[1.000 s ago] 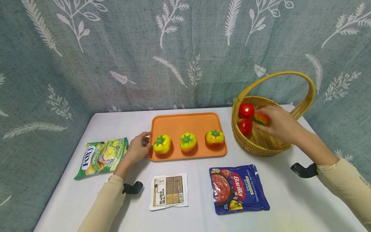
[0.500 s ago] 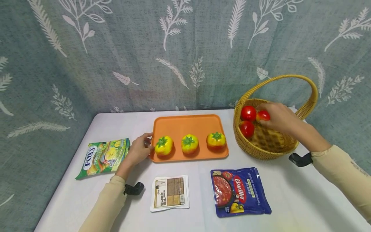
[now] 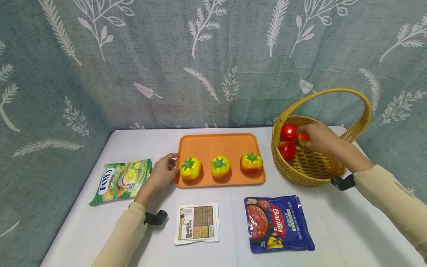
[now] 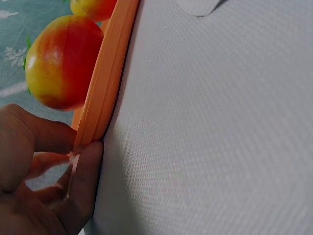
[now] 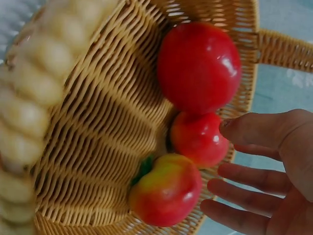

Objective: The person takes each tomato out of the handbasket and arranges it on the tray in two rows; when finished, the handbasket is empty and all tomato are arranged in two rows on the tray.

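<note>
My left hand (image 3: 162, 172) pinches the left edge of an orange tray (image 4: 105, 73), thumb over the rim and a finger against its outside. Three yellow-and-red tomato-like fruits (image 3: 220, 167) with green star-shaped leaves sit along the tray's front part. My right hand (image 5: 274, 171) reaches into a wicker basket (image 3: 308, 179) with its fingers spread. Its thumb tip overlaps a smaller-looking red fruit (image 5: 200, 139) in the right wrist view. Beside that lie a large-looking red fruit (image 5: 198, 68) and a red-yellow fruit (image 5: 166, 191) with a green leaf, close to the fingertips.
A green Fox's candy bag (image 3: 121, 180) lies left of the tray. In front of it are a white-and-brown packet (image 3: 197, 224) and a blue Barilla pouch (image 3: 278, 224). The basket's tall handle (image 3: 333, 91) arches over the right arm. A patterned curtain (image 3: 213, 66) hangs behind the table.
Inside the basket, my right hand has shifted slightly left, and the fruit by it sits closer to the two red ones. My left hand stays at the tray; the head view has shifted slightly.
</note>
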### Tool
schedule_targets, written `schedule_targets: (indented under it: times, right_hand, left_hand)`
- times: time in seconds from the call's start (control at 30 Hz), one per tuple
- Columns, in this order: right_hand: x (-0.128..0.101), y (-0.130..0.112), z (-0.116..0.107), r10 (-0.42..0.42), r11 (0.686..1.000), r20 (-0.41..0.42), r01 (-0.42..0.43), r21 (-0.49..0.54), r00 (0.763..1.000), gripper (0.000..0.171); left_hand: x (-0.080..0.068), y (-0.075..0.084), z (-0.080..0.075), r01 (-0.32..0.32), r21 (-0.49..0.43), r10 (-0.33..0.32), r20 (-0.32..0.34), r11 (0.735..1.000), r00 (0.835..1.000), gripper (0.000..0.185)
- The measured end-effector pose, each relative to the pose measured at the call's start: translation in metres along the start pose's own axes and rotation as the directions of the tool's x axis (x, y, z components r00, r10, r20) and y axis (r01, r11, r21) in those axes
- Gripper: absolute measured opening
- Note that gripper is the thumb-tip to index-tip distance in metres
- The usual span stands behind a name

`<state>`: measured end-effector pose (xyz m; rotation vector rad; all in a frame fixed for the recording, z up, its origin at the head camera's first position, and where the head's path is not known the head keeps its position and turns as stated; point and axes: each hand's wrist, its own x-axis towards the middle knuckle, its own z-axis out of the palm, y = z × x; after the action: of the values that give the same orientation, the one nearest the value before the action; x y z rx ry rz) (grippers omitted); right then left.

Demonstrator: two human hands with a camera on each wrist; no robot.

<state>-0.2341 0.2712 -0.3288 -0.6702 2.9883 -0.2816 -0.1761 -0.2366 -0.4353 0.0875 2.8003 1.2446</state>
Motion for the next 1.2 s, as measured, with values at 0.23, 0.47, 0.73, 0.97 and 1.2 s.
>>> schedule_targets:
  times: [0.23,0.47,0.73,0.97,1.2]
  right_hand:
    - [0.005,0.015,0.006,0.035,0.999,0.017,-0.035,0.0,0.999,0.042]
    - [0.006,0.027,0.009,0.06,0.998,0.007,-0.06,0.012,0.998,0.051]
    - [0.002,0.04,0.014,0.107,0.992,0.013,-0.106,-0.074,0.994,0.066]
    - [-0.005,0.046,0.018,0.115,0.984,-0.04,-0.119,-0.132,0.993,0.061]
    - [-0.009,0.058,0.026,0.095,0.979,-0.047,-0.102,-0.179,0.994,0.068]
  left_hand:
    - [0.001,0.0,0.001,0.007,-0.013,-0.007,0.0,1.0,1.0,0.061]
    - [0.001,-0.001,0.0,-0.015,-0.006,0.015,-0.014,1.0,1.0,0.06]
    - [0.001,0.001,0.001,-0.014,0.003,0.014,-0.019,1.0,1.0,0.06]
    - [0.001,0.001,0.0,-0.012,-0.007,0.012,-0.02,1.0,1.0,0.059]
    - [0.002,0.001,0.001,-0.001,-0.009,0.001,-0.011,1.0,1.0,0.06]
